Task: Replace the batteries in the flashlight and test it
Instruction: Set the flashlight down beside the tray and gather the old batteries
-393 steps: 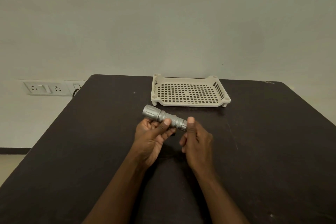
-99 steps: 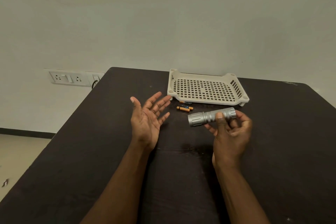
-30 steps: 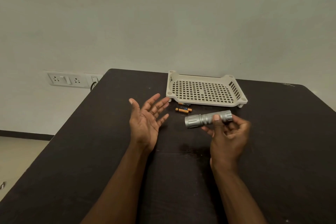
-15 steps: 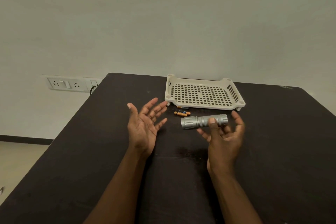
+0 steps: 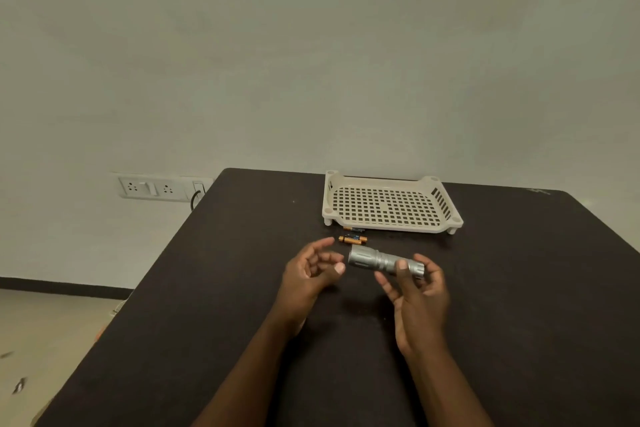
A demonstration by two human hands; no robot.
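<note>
A person's two bare hands worked above a dark table [image 5: 207, 322], seen from a head-worn camera. The right hand [image 5: 417, 291] gripped a silver flashlight [image 5: 377, 259] near its tail end, thumb pressed across the ribbed barrel and fingers curled behind it; the tool was held roughly level, its wider head pointing left toward the other hand. The left hand [image 5: 310, 276] hovered just beside that head — fingers loosely curled, palm turned inward, holding nothing and not touching the flashlight.

Two small batteries [image 5: 353, 238], orange-tipped with dark bodies, lay side by side on the tabletop just beyond the flashlight's head, one slightly farther back than the other. Right behind them stood a cream perforated plastic tray [image 5: 450, 218] on short feet, set near the table's far edge — the nearer battery apart from it, the farther one almost under its front rim.

A pale wall rose behind the table. On it, to the left, a white switch-and-socket plate [image 5: 149, 188] was mounted, with a dark cable [image 5: 194, 199] plugged in at its right end.
</note>
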